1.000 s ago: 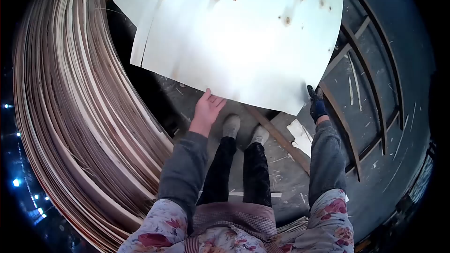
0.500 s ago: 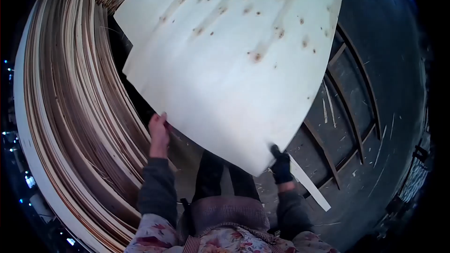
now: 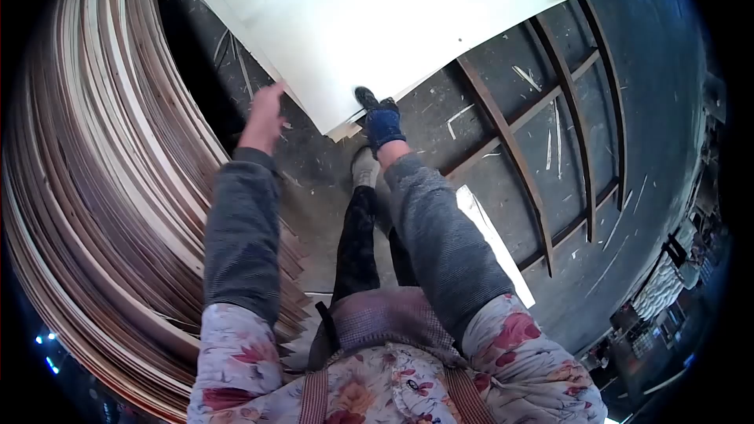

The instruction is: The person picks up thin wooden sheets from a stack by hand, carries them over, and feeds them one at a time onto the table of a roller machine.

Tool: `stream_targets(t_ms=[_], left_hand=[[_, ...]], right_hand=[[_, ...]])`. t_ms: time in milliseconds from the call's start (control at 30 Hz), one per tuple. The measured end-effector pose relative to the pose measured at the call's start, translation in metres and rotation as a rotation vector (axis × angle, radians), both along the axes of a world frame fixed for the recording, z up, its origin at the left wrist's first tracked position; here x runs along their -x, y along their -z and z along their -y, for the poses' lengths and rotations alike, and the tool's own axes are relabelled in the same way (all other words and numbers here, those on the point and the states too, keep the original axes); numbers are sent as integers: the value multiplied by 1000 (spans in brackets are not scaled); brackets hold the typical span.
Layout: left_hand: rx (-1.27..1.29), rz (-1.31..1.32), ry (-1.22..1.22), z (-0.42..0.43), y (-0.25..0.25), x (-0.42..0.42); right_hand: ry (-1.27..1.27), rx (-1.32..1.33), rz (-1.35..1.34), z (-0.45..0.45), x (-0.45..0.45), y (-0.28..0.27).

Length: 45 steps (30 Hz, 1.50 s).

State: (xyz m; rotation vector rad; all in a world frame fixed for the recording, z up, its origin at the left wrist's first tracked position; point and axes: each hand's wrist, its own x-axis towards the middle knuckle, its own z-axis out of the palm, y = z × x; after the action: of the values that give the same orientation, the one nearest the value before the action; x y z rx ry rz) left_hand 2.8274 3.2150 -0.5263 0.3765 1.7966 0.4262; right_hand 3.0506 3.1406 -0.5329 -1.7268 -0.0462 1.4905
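A pale, thin wood veneer sheet [image 3: 330,31] with brown knots lies ahead of me, its near corner pointing toward my feet. Gloved in dark blue and black, my right hand [image 3: 382,119] is closed on that near corner, the thumb lying on the top face. My left hand [image 3: 265,115] is bare and at the sheet's left edge. Its fingertips reach the edge, while the thumb stands apart from them; it looks open. More sheet edges show under the near corner, so the sheet seems to rest on others.
A tall curved-looking stack of veneer sheets [image 3: 118,149] stands along my left. On the floor at right lies a dark slatted frame [image 3: 510,141]. A white strip [image 3: 495,243] lies near my right arm, and wood scraps [image 3: 526,77] litter the floor.
The veneer sheet has moved forward and down, away from my body. Both hands have gone forward with it, the right one also leftward. The left hand's grip has loosened.
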Motion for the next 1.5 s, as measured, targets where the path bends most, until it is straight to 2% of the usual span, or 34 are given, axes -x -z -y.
stream_targets(t_ms=[33, 67, 100, 133, 200, 233, 300, 333, 367, 400, 433, 500, 567, 600, 633, 700, 833, 867, 933, 967, 1033, 1067, 1167, 1200, 1233, 1267, 1300, 1333, 1367, 1400, 1433, 1467, 1500], left_hand=[[62, 107, -68, 13, 13, -13], [77, 395, -66, 25, 20, -18], [55, 323, -160, 28, -17, -50], [2, 292, -208, 32, -24, -66], [-50, 260, -267, 27, -25, -71], [-18, 293, -328, 22, -23, -69], [22, 315, -393, 22, -24, -58], [44, 284, -371, 20, -28, -48], [65, 251, -350, 16, -37, -41], [-5, 273, -389, 16, -65, -44], [-17, 266, -394, 17, -71, -40], [73, 169, -379, 13, -84, -33], [28, 180, -372, 9, -98, -24], [-3, 190, -361, 10, -104, -19], [-11, 182, -371, 12, -106, -15], [-76, 140, -228, 14, -106, -8], [-75, 179, -202, 21, -84, -4], [-84, 172, -203, 24, -79, -2], [-22, 120, -47, 27, -74, 3], [-39, 113, -50, 31, -75, 1], [-262, -35, -91, 44, -84, -5], [-280, -44, -94, 52, -98, -10], [-393, -162, -51, 87, -137, -32], [-406, -214, 0, 101, -141, -36], [-417, -265, 45, 118, -146, -44], [-439, -263, 62, 138, -156, -56], [-448, -258, 55, 159, -159, -65], [-450, -302, 104, 180, -152, -70], [-451, -345, 150, 203, -142, -74], [-465, -359, 170, 225, -120, -72], [-469, -345, 158, 236, -131, -80], [-432, -443, 245, 243, -151, -88], [-395, -539, 329, 248, -160, -93]], right_hand=[[-127, -365, 207, 29, 6, 49], [-615, -399, 479, 32, -12, 39], [-1110, -414, 743, 36, -37, 25], [-1123, -410, 746, 49, -49, 34], [-720, -160, 490, 67, -61, 59], [-729, -154, 488, 73, -63, 66], [-520, -478, 422, 69, -56, 49], [8, -361, -282, 56, -45, 36], [5, -360, -290, 41, -34, 12], [86, -254, -302, 25, -23, -13], [163, -149, -314, 15, -15, -24], [349, -104, -531, 5, -15, -28], [403, -250, -747, -2, -17, -40], [417, -231, -806, -8, -16, -50], [406, -230, -817, -13, -17, -51], [114, -307, -360, -26, -13, -40], [316, -224, -435, -31, 6, 0], [349, -137, -451, -35, 9, -31], [305, -192, -466, -24, 0, -2], [262, -240, -473, -24, -6, 7], [225, -244, -416, -30, -8, -31], [202, -227, -347, -24, -11, -47], [132, -330, -319, 14, -61, -49], [108, -230, -272, 26, -82, -88], [48, -277, -231, 52, -118, -71], [-70, -241, -83, 72, -150, -101], [-48, -214, -85, 96, -191, -95], [-8, -152, -239, 116, -223, -136], [-43, -172, -129, 144, -269, -139], [-88, -180, -141, 163, -305, -167], [-146, -244, -6, 180, -315, -218], [-167, -173, 46, 199, -344, -249], [-237, -62, 112, 221, -403, -249]])
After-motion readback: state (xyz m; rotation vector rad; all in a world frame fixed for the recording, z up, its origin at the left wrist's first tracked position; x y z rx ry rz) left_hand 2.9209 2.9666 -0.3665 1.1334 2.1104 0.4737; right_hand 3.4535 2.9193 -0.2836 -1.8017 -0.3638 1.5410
